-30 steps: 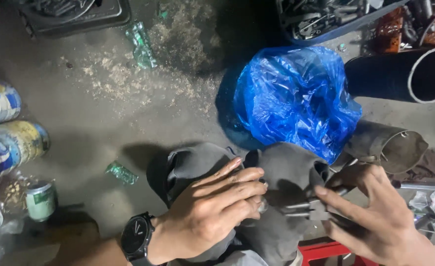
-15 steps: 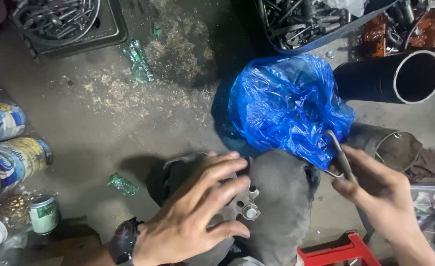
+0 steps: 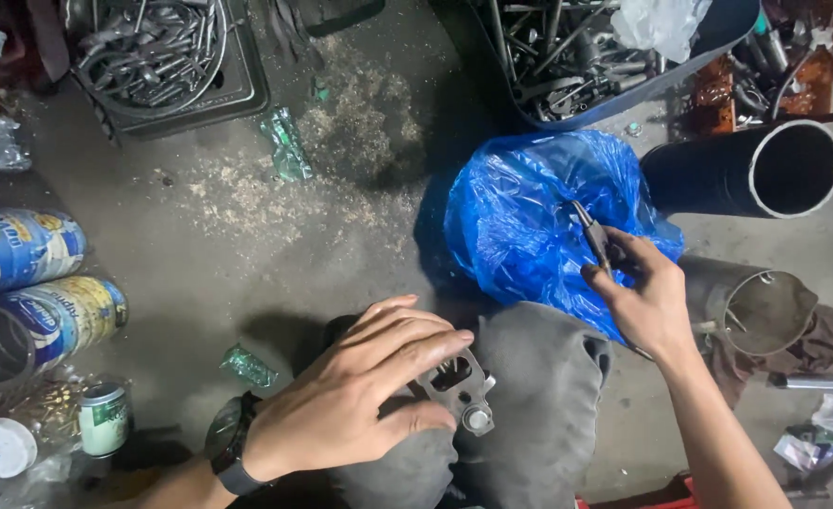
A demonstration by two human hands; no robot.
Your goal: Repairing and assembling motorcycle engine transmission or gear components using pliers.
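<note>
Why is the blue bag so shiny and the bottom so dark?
Head view: light glints off the crinkled blue plastic bag; the left hand casts a shadow on the floor; the bottom corners are dim; the right hand looks sharp, not blurred.

Dim workshop light is falling from above; glare is glinting off the blue bag (image 3: 539,221). Shadows are pooling under the left hand (image 3: 351,405). Corners are darkening, perhaps slightly soft.

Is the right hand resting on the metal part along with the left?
No: the right hand is up at the blue bag holding pliers; only the left hand holds the metal part.
</note>
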